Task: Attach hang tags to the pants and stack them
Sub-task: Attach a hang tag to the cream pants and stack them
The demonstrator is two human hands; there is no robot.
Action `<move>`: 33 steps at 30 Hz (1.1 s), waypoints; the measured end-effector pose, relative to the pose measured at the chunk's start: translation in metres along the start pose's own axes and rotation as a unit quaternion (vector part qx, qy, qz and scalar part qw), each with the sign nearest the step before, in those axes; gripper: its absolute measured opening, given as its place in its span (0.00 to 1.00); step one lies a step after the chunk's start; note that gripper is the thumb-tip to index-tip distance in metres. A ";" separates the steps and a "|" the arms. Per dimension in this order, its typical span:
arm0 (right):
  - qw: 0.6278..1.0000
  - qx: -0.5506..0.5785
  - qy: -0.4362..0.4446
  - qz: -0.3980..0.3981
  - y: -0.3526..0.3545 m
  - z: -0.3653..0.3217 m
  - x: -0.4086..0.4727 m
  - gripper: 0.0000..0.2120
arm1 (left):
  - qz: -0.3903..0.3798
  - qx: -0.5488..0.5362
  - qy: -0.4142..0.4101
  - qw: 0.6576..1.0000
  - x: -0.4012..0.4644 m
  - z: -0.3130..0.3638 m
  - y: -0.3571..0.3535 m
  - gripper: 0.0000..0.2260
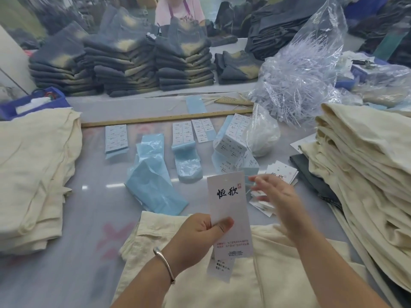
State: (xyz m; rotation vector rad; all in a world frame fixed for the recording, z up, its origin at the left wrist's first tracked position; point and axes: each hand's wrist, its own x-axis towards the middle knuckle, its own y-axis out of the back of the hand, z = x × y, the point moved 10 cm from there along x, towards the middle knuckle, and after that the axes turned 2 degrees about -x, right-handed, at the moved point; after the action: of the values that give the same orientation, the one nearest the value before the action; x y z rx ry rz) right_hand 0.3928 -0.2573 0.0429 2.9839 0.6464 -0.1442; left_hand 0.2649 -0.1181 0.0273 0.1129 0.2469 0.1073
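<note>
My left hand [201, 230] pinches a tall white hang tag [229, 203] with black brush lettering, held upright above cream pants [278, 274] that lie on the table before me. A smaller tag [219, 268] hangs behind its lower end. My right hand [274, 194], blurred, hovers with spread fingers just right of the tag, over a loose pile of the same hang tags [281, 174]. Cream pants stand stacked at the left [33, 174] and in a taller pile at the right [364, 174].
Sticker sheets [116, 137] and pale blue plastic sleeves [153, 185] lie in the table's middle. A long wooden ruler [166, 118] crosses behind them. A clear bag of plastic tag fasteners [298, 70] sits back right. Dark folded jeans [124, 63] and a person stand beyond. A blue bin [35, 101] sits far left.
</note>
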 end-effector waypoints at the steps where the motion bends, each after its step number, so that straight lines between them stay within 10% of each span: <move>1: 0.993 0.088 0.011 -0.076 -0.022 -0.011 -0.010 0.17 | -0.013 -0.002 0.004 1.000 -0.002 -0.001 -0.003 0.19; 4: 0.986 0.087 0.073 -0.124 -0.054 -0.040 -0.039 0.11 | -0.037 0.011 0.018 0.999 -0.007 -0.001 -0.006 0.19; 10: 0.950 -0.238 0.147 0.143 -0.021 -0.053 -0.053 0.05 | 0.052 0.229 0.065 0.970 -0.017 -0.015 0.045 0.23; 25: 0.963 0.045 0.059 -0.260 -0.096 -0.059 -0.077 0.11 | -0.080 -0.090 -0.134 0.984 -0.028 0.070 0.002 0.10; 33: 0.953 0.115 0.069 -0.272 -0.094 -0.059 -0.074 0.14 | -0.082 -0.133 -0.133 0.979 -0.029 0.075 -0.001 0.11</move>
State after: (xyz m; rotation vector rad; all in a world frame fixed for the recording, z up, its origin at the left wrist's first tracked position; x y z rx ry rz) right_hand 0.2909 -0.1964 0.1033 2.9531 1.5577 -0.0459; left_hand 0.2559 -0.1302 0.1058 -0.1597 -0.0277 -0.0395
